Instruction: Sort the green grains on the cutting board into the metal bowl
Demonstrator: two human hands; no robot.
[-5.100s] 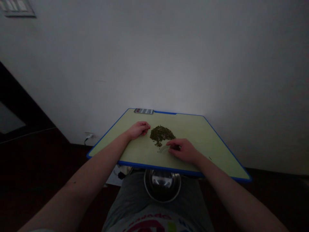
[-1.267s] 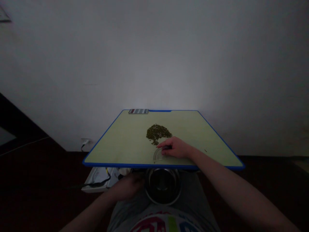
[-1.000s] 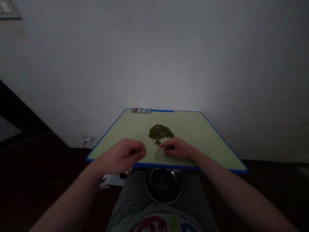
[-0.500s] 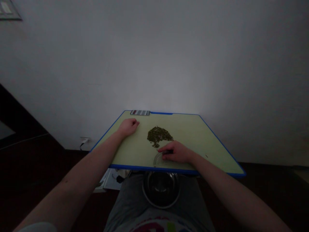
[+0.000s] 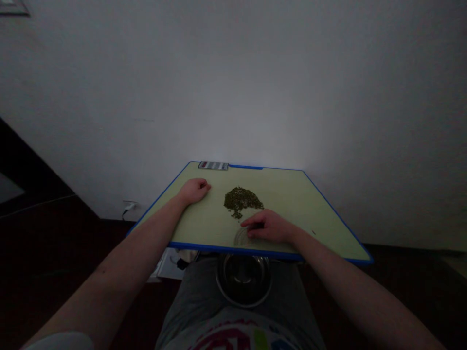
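Observation:
A pile of small dark green grains, which look like mung beans (image 5: 241,199), lies spread in the middle of the pale yellow-green folding table (image 5: 292,194). My left hand (image 5: 195,190) rests on the tabletop left of the pile, its fingers curled in with nothing visible in them. At the near edge of the pile is my right hand (image 5: 270,226), index finger and thumb stretched out and apart, the other fingers partly hidden. A few loose grains lie by its index fingertip. Beneath this hand, a curved protractor-like marking (image 5: 241,236) shows on the tabletop.
On my lap, below the table's blue edge (image 5: 219,248), sits a shiny metal bowl (image 5: 244,304). A phone (image 5: 213,166) lies at the back left of the tabletop, close to the wall (image 5: 255,97). A small dark sliver (image 5: 314,232) lies at the right.
My view has tilted slightly, so the table sits a little higher in the picture. My right hand stays by the pile's near edge, and my left hand keeps its place.

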